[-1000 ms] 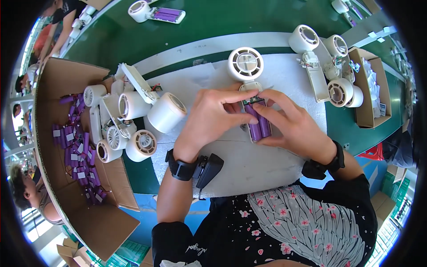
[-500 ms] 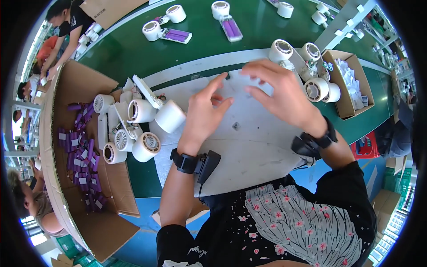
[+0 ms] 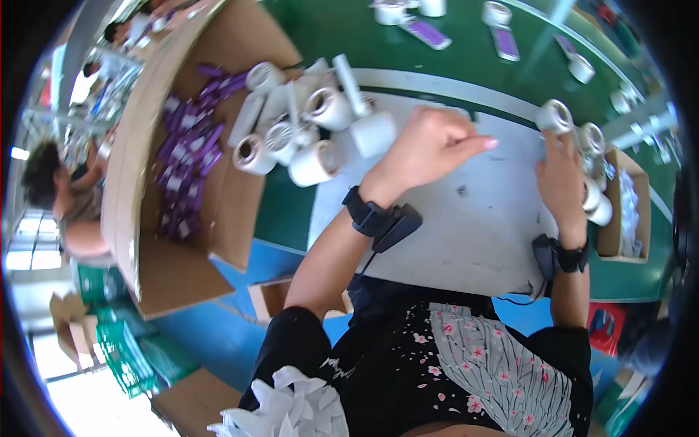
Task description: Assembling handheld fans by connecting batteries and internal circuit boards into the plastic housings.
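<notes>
My left hand hangs over the grey-white work mat, fingers loosely curled in, thumb pointing right; nothing shows in it. My right hand is stretched toward the back right, fingers extended. Its fingertips are at the lower edge of a white drum-shaped housing; whether they touch it I cannot tell. More white housings stand just right of that hand, partly hidden. Left of my left hand lies a pile of similar white housings with long handles. Each wrist wears a black strap with a small box.
A large open cardboard box at left holds purple wrapped packs. A smaller carton with white pieces stands at right. Beyond a pale rail, units with purple inserts lie on the green surface. A co-worker sits at far left.
My view has swung, so the scene sits further right. My right hand has moved from above the mat to the housings at back right. My left hand's fingers have curled in.
</notes>
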Tool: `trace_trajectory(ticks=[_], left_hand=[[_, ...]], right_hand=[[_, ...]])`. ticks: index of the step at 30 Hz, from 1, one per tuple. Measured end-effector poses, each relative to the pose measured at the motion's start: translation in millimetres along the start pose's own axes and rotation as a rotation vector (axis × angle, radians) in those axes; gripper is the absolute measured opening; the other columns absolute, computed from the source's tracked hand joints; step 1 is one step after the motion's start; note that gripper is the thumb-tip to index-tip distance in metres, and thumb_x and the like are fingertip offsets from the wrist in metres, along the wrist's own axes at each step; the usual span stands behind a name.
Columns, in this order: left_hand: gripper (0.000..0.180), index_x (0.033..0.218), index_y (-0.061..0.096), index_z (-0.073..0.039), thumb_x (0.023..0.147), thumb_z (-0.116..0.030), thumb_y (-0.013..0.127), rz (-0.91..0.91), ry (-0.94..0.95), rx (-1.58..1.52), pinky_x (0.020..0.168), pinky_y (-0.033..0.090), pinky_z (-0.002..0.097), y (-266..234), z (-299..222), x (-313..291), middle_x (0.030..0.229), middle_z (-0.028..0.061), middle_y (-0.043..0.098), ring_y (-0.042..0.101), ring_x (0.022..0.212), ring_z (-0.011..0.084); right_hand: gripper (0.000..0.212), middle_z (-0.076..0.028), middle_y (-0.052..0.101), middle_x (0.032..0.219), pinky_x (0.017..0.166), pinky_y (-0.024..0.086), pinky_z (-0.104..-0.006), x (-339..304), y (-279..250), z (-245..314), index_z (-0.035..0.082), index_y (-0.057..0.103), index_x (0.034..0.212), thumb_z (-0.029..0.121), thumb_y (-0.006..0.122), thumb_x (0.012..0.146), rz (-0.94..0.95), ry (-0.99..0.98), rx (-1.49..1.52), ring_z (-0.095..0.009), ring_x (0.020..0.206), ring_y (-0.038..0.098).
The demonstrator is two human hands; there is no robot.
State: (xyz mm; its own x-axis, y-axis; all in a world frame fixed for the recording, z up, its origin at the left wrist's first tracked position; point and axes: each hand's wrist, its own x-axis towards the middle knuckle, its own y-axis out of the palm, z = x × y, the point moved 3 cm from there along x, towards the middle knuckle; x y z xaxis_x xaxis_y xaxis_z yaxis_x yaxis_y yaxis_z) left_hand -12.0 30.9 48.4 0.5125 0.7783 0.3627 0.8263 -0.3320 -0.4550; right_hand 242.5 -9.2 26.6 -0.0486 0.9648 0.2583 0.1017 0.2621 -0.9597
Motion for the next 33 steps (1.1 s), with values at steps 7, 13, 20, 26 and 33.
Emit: trace_trajectory(ticks=[7,13,20,26,33], left_hand=[[0.011,0.095,0.073,-0.003,0.086,-0.007,0.066,-0.691,-0.182,0.241,0.063,0.048,0.0239,-115.4,-38.2,-81.5,0.08,0.0061,0.071,0.061,0.067,0.0103],[0.027,0.107,0.071,-0.009,0.081,-0.02,0.071,-0.85,-0.579,0.908,0.071,0.051,0.0309,-251.8,38.3,-186.2,0.086,0.0101,0.07,0.065,0.074,0.0195],[0.04,0.115,0.068,-0.021,0.076,-0.031,0.072,-0.641,-0.952,1.074,0.094,0.045,0.0452,-289.2,115.7,-191.5,0.111,0.0159,0.067,0.063,0.103,0.0343],[0.044,0.121,0.064,-0.024,0.08,-0.037,0.07,-0.649,-1.119,1.161,0.103,0.031,0.0581,-287.8,118.4,-191.4,0.122,0.0183,0.062,0.048,0.12,0.0435],[0.042,0.125,0.06,-0.013,0.09,-0.036,0.061,-0.891,-0.86,1.147,0.093,0.042,0.0508,-271.9,83.5,-187.5,0.109,0.0211,0.066,0.06,0.104,0.0387]], right_hand=[[0.052,-0.023,0.053,0.112,0.086,0.047,-0.05,2.6,18.2,-14.6,0.006,0.046,0.128,-0.001,0.059,0.078,0.003,0.026,0.088,-0.044,0.105,0.053],[0.055,-0.023,0.055,0.114,0.088,0.047,-0.0482,15.3,21.2,-19.4,0.008,0.047,0.129,-0.001,0.059,0.076,0.015,0.096,0.213,-0.043,0.106,0.054],[0.049,-0.023,0.058,0.109,0.087,0.048,-0.044,18.0,3.4,-6.5,0.006,0.054,0.121,-0.001,0.058,0.072,-0.203,0.007,0.332,-0.042,0.1,0.058],[0.049,-0.019,0.056,0.112,0.086,0.048,-0.0425,-8.0,-24.0,38.8,0.004,0.055,0.121,0.0,0.061,0.073,-0.022,-0.069,0.719,-0.041,0.098,0.059],[0.041,-0.015,0.055,0.111,0.068,0.049,-0.0341,-30.1,-20.6,54.3,0.002,0.058,0.115,0.004,0.069,0.076,0.031,-0.15,0.833,-0.027,0.075,0.06]])
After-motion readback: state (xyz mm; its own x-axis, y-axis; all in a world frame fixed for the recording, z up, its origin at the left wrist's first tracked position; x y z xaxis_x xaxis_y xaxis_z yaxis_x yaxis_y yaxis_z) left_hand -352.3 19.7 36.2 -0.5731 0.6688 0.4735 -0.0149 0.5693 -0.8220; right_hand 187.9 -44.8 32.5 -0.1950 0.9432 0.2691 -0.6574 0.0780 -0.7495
